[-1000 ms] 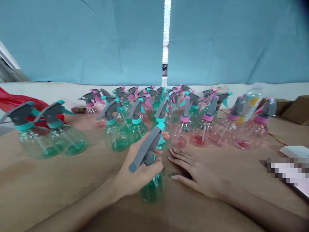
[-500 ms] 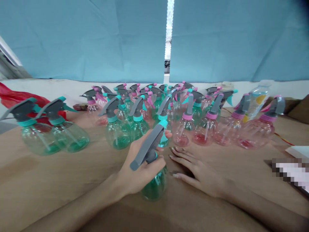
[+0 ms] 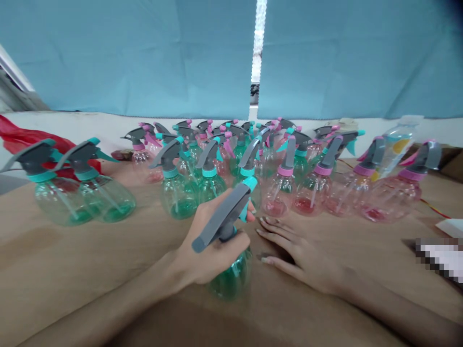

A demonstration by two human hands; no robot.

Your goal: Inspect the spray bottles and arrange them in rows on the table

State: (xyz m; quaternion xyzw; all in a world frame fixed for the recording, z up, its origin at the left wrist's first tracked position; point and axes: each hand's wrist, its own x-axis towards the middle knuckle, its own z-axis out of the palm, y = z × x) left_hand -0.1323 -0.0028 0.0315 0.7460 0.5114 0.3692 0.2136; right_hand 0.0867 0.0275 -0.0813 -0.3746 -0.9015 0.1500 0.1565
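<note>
My left hand (image 3: 210, 246) is closed round the neck of a green spray bottle (image 3: 231, 279) with a grey trigger head and a turquoise nozzle. The bottle stands near the front of the wooden table (image 3: 119, 270), its head angled away to the right. Some of my fingertips show by its turquoise trigger; the rest are hidden behind the neck. To the right of it my right hand (image 3: 292, 250) lies palm down on the wood, fingers stretched out and holding nothing. Just beyond both hands stands a row of green spray bottles (image 3: 180, 195) and pink spray bottles (image 3: 277, 195).
Two green spray bottles (image 3: 108, 200) stand apart at the left, before a red cloth (image 3: 32, 140). A clear plastic bottle (image 3: 396, 144) stands behind the pink ones at the right. A blurred-out flat object (image 3: 439, 258) lies at the right edge. A blue curtain (image 3: 126, 58) hangs behind.
The view has shifted slightly, so the far bottles sit a little to the right and higher. My left hand keeps its hold on the spray bottle; my right hand stays flat.
</note>
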